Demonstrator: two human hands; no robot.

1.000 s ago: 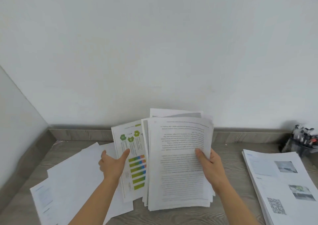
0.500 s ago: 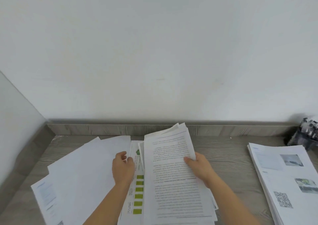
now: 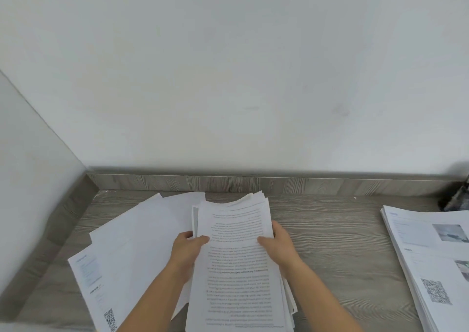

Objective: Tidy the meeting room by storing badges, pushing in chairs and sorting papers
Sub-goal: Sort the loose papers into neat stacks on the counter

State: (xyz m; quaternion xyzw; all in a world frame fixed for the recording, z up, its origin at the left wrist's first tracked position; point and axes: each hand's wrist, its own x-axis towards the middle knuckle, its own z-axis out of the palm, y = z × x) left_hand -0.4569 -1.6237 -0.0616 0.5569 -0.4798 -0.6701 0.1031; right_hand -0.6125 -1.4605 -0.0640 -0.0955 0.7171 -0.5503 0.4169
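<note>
A stack of printed text pages (image 3: 238, 268) lies in the middle of the grey wooden table (image 3: 337, 250), its text upside down to me. My left hand (image 3: 187, 250) grips the stack's left edge, thumb on the top page. My right hand (image 3: 278, 245) grips its right edge, thumb on top and fingers underneath. The far end of the stack curls up slightly. Loose white sheets (image 3: 132, 250) fan out to the left, one with a QR code near the front edge.
A second pile of printed pages with photos and a QR code (image 3: 434, 260) lies at the right. A dark pen holder (image 3: 456, 199) stands at the back right. The table ends against a low wooden rim (image 3: 253, 183) and white walls behind and left.
The stack came down and toward me. The page with green charts is now covered by the stack. My left hand moved from that page to the stack's left edge.
</note>
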